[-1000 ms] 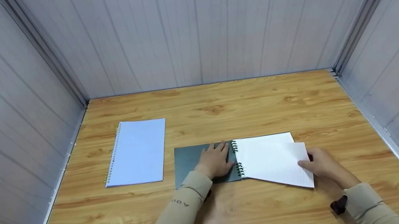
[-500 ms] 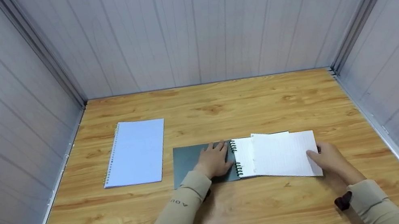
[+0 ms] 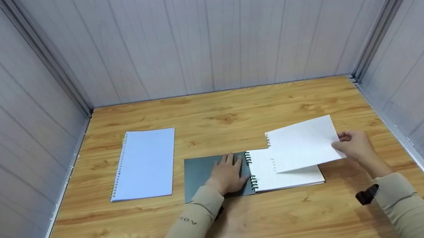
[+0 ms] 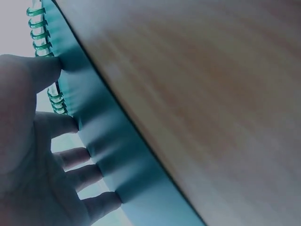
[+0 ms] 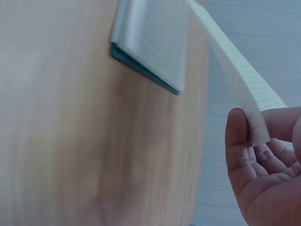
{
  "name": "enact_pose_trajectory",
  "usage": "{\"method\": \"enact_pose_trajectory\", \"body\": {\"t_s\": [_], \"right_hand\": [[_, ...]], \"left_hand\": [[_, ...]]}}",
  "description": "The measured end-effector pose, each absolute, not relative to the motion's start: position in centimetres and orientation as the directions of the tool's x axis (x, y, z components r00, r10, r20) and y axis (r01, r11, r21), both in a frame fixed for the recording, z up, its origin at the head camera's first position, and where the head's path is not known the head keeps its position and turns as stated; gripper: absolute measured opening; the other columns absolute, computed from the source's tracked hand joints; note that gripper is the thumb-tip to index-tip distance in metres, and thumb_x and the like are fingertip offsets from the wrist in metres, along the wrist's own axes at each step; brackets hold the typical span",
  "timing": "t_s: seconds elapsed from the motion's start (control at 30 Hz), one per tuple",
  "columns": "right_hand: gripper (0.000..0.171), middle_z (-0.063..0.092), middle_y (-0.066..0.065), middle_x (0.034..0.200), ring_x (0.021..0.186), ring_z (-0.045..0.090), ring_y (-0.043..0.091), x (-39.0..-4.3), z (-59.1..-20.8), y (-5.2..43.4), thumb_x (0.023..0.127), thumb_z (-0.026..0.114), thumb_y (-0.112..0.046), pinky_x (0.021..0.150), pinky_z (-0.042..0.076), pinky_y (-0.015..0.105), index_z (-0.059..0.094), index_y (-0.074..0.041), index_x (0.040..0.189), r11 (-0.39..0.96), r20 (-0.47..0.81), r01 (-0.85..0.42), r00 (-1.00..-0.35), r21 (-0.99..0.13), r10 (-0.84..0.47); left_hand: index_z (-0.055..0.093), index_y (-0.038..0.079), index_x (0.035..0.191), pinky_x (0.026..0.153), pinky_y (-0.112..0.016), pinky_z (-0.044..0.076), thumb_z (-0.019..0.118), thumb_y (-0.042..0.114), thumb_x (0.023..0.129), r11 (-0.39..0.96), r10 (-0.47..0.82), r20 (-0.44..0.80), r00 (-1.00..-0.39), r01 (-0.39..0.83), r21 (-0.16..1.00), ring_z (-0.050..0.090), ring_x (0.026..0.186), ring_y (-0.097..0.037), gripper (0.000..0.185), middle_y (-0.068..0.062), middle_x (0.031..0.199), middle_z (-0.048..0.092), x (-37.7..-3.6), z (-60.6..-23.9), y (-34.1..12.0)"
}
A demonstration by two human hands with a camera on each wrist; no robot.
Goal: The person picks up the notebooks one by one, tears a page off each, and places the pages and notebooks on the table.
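Note:
An open spiral notebook lies on the table, its dark green cover (image 3: 200, 175) folded out to the left and its white lined pages (image 3: 292, 179) to the right of the green rings (image 3: 253, 182). My left hand (image 3: 226, 176) presses on the cover with fingers spread; the left wrist view shows its fingertips on the green cover (image 4: 108, 136) beside the rings. A loose lined sheet (image 3: 303, 144) with a torn, holed left edge is raised over the pages. My right hand (image 3: 356, 148) pinches its right edge between thumb and fingers, as the right wrist view shows on the sheet (image 5: 244, 80).
A second spiral notebook (image 3: 143, 163) with a pale blue-white face lies at the left of the wooden table (image 3: 257, 228). Grey panel walls (image 3: 188, 31) close in the back and both sides. Tiny white scraps lie near the front left.
The sheet has come away from the notebook's rings, first sliding right, then lifting up and away over the pages with the right hand. The left hand stays on the cover.

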State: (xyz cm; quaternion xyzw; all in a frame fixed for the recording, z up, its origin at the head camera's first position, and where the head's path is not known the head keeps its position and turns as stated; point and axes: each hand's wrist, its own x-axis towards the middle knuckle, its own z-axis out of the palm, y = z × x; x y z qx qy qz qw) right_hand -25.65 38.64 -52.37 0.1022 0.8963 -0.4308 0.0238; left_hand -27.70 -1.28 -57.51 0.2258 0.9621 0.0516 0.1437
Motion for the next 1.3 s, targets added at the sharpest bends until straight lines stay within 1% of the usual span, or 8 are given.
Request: {"method": "enact_pose_trajectory", "body": {"t_s": [0.17, 0.3, 0.4, 0.53, 0.73, 0.87, 1.07, 1.3], "right_hand": [[0.051, 0.073, 0.004, 0.106, 0.085, 0.063, -0.003, -27.8, -51.0, 38.9, 0.102, 0.073, -0.012, 0.075, 0.056, 0.012, 0.058, 0.017, 0.142, 0.499, -0.140, 0.234, -0.966, -0.835, 0.219], [0.052, 0.070, -0.006, 0.100, 0.084, 0.063, -0.004, -29.8, -50.5, 38.9, 0.102, 0.073, -0.012, 0.076, 0.057, 0.012, 0.057, 0.015, 0.144, 0.420, -0.153, 0.255, -0.953, -0.871, 0.261], [0.050, 0.067, -0.009, 0.098, 0.085, 0.062, -0.003, -31.2, -50.3, 39.1, 0.103, 0.073, -0.012, 0.076, 0.057, 0.013, 0.057, 0.013, 0.143, 0.392, -0.158, 0.262, -0.947, -0.882, 0.278], [0.048, 0.066, -0.008, 0.099, 0.086, 0.061, -0.002, -33.0, -50.6, 39.7, 0.104, 0.072, -0.014, 0.076, 0.056, 0.012, 0.057, 0.012, 0.142, 0.416, -0.141, 0.253, -0.949, -0.873, 0.281], [0.042, 0.068, -0.006, 0.097, 0.081, 0.059, -0.003, -35.3, -52.6, 40.8, 0.102, 0.072, -0.010, 0.072, 0.053, 0.011, 0.062, 0.013, 0.136, 0.494, -0.096, 0.229, -0.956, -0.839, 0.279], [0.037, 0.073, 0.007, 0.098, 0.077, 0.058, -0.002, -36.4, -54.3, 41.4, 0.099, 0.071, -0.005, 0.067, 0.051, 0.011, 0.066, 0.016, 0.129, 0.565, -0.042, 0.199, -0.959, -0.801, 0.279], [0.031, 0.076, 0.020, 0.098, 0.080, 0.061, 0.014, -36.8, -56.9, 42.1, 0.092, 0.068, -0.002, 0.065, 0.046, 0.019, 0.074, 0.014, 0.118, 0.681, 0.031, 0.188, -0.955, -0.707, 0.296], [0.017, 0.072, 0.019, 0.094, 0.089, 0.063, 0.034, -36.3, -58.3, 42.2, 0.090, 0.064, -0.003, 0.067, 0.047, 0.032, 0.071, 0.008, 0.101, 0.735, 0.003, 0.270, -0.938, -0.622, 0.347]], "left_hand": [[0.038, 0.018, 0.171, 0.127, -0.066, 0.037, 0.051, 0.058, 0.111, 0.898, 0.437, -0.221, -0.872, 0.410, 0.159, 0.028, 0.165, -0.045, 0.073, -0.020, 0.178, 0.030, -27.3, -57.8, -1.9], [0.041, 0.027, 0.170, 0.115, -0.073, 0.047, 0.051, 0.070, 0.106, 0.938, 0.347, -0.202, -0.916, 0.336, 0.083, 0.038, 0.155, -0.055, 0.077, -0.018, 0.175, 0.036, -26.7, -57.8, -2.0], [0.041, 0.025, 0.170, 0.108, -0.074, 0.052, 0.052, 0.074, 0.104, 0.957, 0.289, -0.210, -0.934, 0.282, 0.064, 0.043, 0.150, -0.058, 0.083, -0.021, 0.173, 0.038, -26.3, -57.6, -1.9], [0.041, 0.018, 0.169, 0.104, -0.074, 0.054, 0.056, 0.072, 0.103, 0.958, 0.285, -0.224, -0.932, 0.274, 0.081, 0.045, 0.148, -0.060, 0.087, -0.023, 0.171, 0.039, -25.8, -57.1, -2.0], [0.042, 0.018, 0.169, 0.102, -0.073, 0.056, 0.059, 0.073, 0.101, 0.947, 0.320, -0.217, -0.922, 0.312, 0.071, 0.046, 0.148, -0.059, 0.089, -0.023, 0.170, 0.041, -25.7, -56.8, -2.5], [0.042, 0.018, 0.169, 0.101, -0.073, 0.056, 0.056, 0.076, 0.101, 0.938, 0.344, -0.214, -0.914, 0.342, 0.048, 0.047, 0.147, -0.059, 0.090, -0.021, 0.170, 0.042, -25.7, -56.9, -2.9], [0.043, 0.022, 0.169, 0.099, -0.072, 0.057, 0.055, 0.078, 0.100, 0.935, 0.350, -0.219, -0.911, 0.353, 0.030, 0.047, 0.148, -0.056, 0.090, -0.019, 0.170, 0.043, -25.8, -57.2, -3.1], [0.039, 0.022, 0.171, 0.102, -0.071, 0.056, 0.052, 0.079, 0.101, 0.934, 0.354, -0.216, -0.910, 0.358, 0.023, 0.046, 0.149, -0.055, 0.091, -0.019, 0.172, 0.040, -25.5, -57.3, -3.4]]}}
